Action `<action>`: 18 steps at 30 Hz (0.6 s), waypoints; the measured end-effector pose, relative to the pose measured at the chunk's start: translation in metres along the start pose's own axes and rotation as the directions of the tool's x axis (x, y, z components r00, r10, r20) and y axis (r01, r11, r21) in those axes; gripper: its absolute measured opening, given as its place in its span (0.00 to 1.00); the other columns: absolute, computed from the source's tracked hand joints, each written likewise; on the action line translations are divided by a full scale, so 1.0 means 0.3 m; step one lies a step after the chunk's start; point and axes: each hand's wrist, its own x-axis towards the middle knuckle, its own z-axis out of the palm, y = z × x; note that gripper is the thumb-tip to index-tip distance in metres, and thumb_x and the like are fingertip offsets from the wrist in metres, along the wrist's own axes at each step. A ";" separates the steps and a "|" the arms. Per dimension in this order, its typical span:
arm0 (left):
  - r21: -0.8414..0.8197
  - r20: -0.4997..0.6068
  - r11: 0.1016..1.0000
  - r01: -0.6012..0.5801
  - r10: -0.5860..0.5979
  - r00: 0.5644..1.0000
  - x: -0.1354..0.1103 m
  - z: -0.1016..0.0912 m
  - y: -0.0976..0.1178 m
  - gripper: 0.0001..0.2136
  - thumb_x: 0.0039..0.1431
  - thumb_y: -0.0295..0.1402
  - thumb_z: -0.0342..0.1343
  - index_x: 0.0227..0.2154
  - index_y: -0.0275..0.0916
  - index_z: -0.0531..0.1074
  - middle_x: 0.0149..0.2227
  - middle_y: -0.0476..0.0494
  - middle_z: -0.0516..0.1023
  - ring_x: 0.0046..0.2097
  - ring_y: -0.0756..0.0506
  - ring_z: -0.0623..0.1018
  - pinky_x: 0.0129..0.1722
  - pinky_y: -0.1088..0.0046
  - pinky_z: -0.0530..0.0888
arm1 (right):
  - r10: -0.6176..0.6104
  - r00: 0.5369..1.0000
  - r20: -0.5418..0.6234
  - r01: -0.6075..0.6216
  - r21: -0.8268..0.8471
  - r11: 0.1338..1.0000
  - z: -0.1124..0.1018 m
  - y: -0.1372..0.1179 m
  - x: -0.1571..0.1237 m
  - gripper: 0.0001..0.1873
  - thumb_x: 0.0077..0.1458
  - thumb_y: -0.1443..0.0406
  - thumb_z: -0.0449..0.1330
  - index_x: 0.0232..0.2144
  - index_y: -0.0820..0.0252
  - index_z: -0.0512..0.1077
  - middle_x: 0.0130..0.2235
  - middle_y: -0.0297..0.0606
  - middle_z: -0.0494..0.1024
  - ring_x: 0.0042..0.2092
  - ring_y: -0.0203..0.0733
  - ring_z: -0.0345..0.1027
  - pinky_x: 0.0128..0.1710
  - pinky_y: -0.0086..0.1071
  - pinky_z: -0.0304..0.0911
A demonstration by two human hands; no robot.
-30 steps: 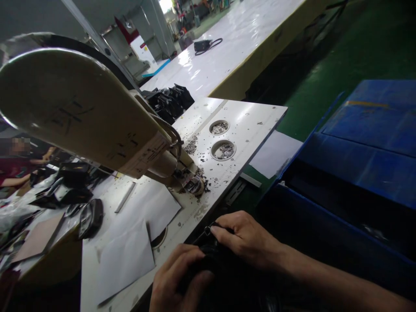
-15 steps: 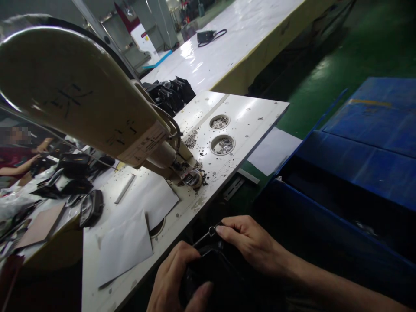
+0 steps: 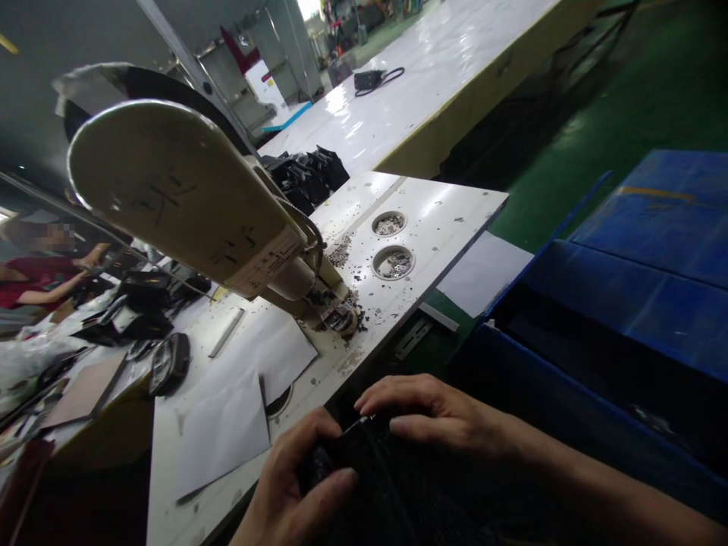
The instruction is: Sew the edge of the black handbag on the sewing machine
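Both my hands work a black pouch (image 3: 378, 466) just below the near edge of the white machine table (image 3: 437, 205). My left hand (image 3: 296, 485) grips its left end, thumb pressed over the top. My right hand (image 3: 437, 417) lies curled over the pouch's upper edge, fingertips close to a small metal zipper pull (image 3: 357, 422). The cream machine arm (image 3: 187, 201) reaches over the table, and its press head (image 3: 341, 318) stands above my hands.
Two round cups of small metal parts (image 3: 392, 262) are sunk in the table, with loose bits scattered around. White paper sheets (image 3: 244, 394) lie at left. Black pouches (image 3: 307, 174) are piled behind. A blue bin (image 3: 626, 303) stands at right. Another person in red (image 3: 39, 273) sits far left.
My right hand has flattened over the pouch's top edge and the zipper pull has dropped lower. My left thumb has shifted up onto the pouch. The view has tilted slightly.
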 end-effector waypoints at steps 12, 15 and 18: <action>-0.217 0.110 0.962 0.164 -0.143 0.984 0.148 -0.107 0.040 0.19 0.58 0.51 0.66 0.37 0.39 0.74 0.31 0.49 0.72 0.33 0.48 0.71 0.31 0.75 0.68 | 0.158 0.987 -0.021 -0.143 0.321 0.936 -0.041 0.059 0.077 0.22 0.66 0.55 0.62 0.59 0.55 0.75 0.58 0.43 0.78 0.58 0.51 0.71 0.61 0.44 0.62; -0.236 0.084 0.954 0.184 -0.169 0.982 0.209 -0.130 0.037 0.18 0.58 0.48 0.67 0.40 0.39 0.75 0.32 0.49 0.75 0.35 0.47 0.73 0.33 0.74 0.69 | 0.191 0.980 -0.051 -0.157 0.379 0.912 -0.047 0.106 0.118 0.25 0.65 0.52 0.63 0.60 0.55 0.74 0.54 0.42 0.80 0.53 0.49 0.74 0.56 0.43 0.66; -0.293 0.097 0.934 0.207 -0.186 0.978 0.280 -0.146 0.031 0.19 0.56 0.47 0.68 0.40 0.38 0.77 0.35 0.47 0.79 0.37 0.44 0.76 0.37 0.72 0.71 | 0.238 0.967 -0.095 -0.182 0.399 0.898 -0.059 0.162 0.163 0.27 0.63 0.49 0.65 0.59 0.53 0.74 0.49 0.41 0.82 0.47 0.49 0.76 0.50 0.42 0.70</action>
